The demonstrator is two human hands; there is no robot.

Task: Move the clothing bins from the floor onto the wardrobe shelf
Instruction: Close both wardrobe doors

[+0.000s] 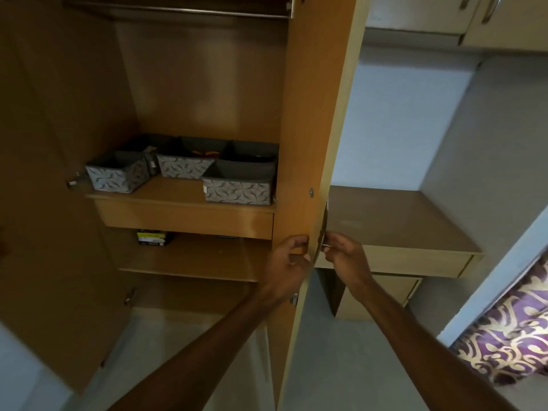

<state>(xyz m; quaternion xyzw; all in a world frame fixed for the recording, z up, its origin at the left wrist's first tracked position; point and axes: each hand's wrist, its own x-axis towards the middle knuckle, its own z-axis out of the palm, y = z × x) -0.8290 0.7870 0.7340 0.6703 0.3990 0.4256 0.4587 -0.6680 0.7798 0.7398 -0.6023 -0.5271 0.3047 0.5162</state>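
Three grey patterned fabric bins stand on the wardrobe shelf [175, 193]: one at the left [117, 175], one in the middle further back [185, 164], one at the right front [239, 185]. The right wardrobe door [314, 120] stands open, edge-on to me. My left hand [287, 264] grips the door's edge from the inside. On the outer side, my right hand [344, 253] pinches a small metal key or handle at the door's lock.
The left wardrobe door [50, 173] hangs open. A small dark box [154, 237] sits on the lower shelf. Right of the wardrobe stands a wooden desk [397, 221] with drawers. A purple and gold curtain [510, 330] hangs at the right. The floor is grey.
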